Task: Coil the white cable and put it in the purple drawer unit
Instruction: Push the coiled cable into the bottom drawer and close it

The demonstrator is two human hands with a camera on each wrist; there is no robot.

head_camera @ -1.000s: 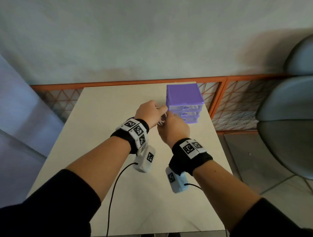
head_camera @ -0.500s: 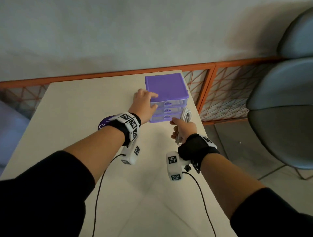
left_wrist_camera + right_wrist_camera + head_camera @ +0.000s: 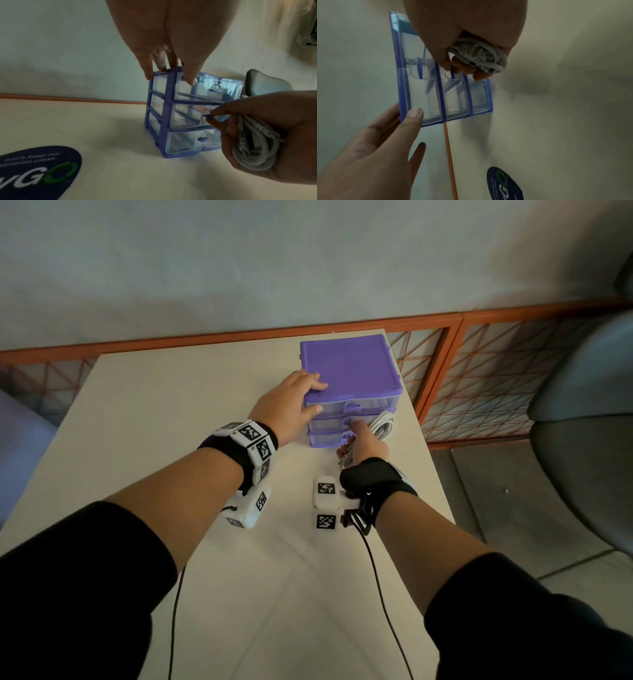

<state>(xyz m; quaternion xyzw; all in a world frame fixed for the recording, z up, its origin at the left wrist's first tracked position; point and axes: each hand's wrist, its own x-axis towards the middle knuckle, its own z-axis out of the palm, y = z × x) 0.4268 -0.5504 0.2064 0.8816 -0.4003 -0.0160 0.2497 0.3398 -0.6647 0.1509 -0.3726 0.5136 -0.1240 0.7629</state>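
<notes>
The purple drawer unit stands just ahead of both hands, all three drawers shut as far as I can see. It looks light, so a hard tug could slide or tip it, and that would be down to the left hand easing off; its fingers lie fairly straight over the top with the thumb on the front. The right hand is curled round the coiled white cable while two fingertips pinch the middle drawer handle. Splitting that grip could let loops spring loose.
</notes>
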